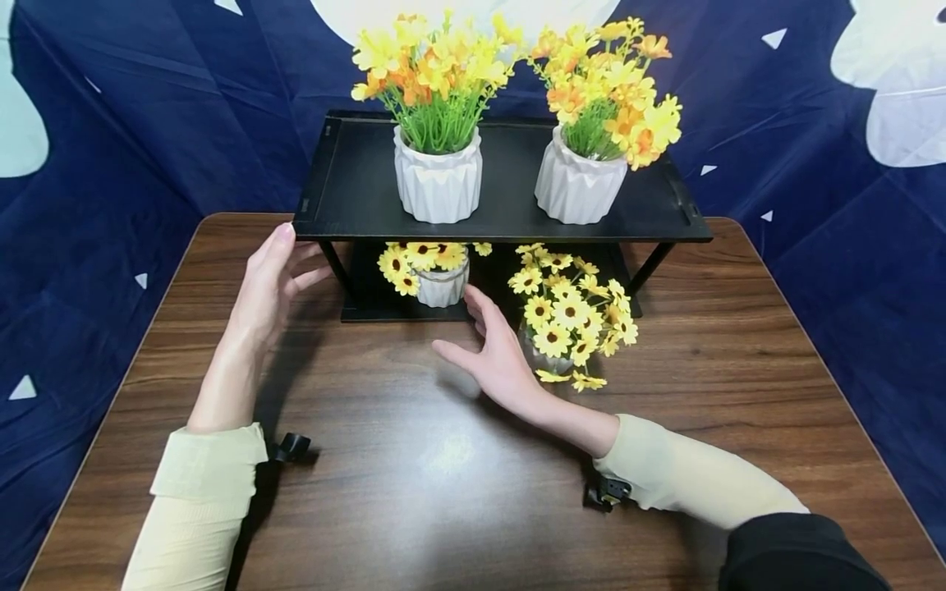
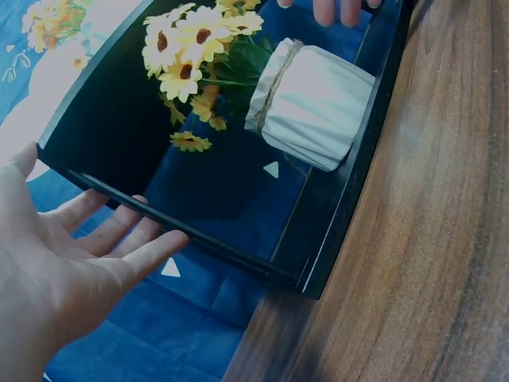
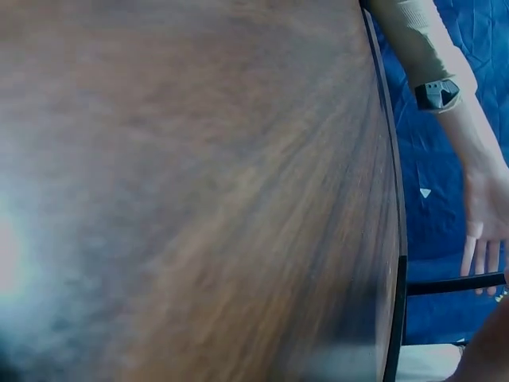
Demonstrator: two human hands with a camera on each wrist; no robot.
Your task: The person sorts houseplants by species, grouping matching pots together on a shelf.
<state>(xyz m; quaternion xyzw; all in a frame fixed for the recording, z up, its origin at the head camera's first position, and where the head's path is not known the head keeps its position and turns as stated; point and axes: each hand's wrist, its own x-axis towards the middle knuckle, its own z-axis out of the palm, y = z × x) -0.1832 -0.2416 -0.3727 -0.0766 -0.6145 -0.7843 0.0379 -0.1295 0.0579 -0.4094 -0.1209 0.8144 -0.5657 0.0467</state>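
Note:
A black two-tier shelf (image 1: 510, 185) stands on the table. My left hand (image 1: 264, 287) is at its left end, thumb at the upper tier's front corner and fingers extended by the side post (image 2: 171, 223). On the lower tier sits a white pot of yellow daisies (image 1: 441, 289), a cord tied round its rim (image 2: 318, 103). My right hand (image 1: 502, 357) is just right of that pot, fingers loosely extended and thumb apart; whether a fingertip touches it I cannot tell. Behind this hand is a second pot of yellow daisies (image 1: 569, 316), its base partly hidden.
Two white fluted pots (image 1: 438, 180) (image 1: 579, 182) with yellow and orange flowers stand on the upper tier. Below lies the brown wooden table (image 1: 414, 509). A dark blue patterned cloth (image 1: 148, 107) hangs behind and at the sides.

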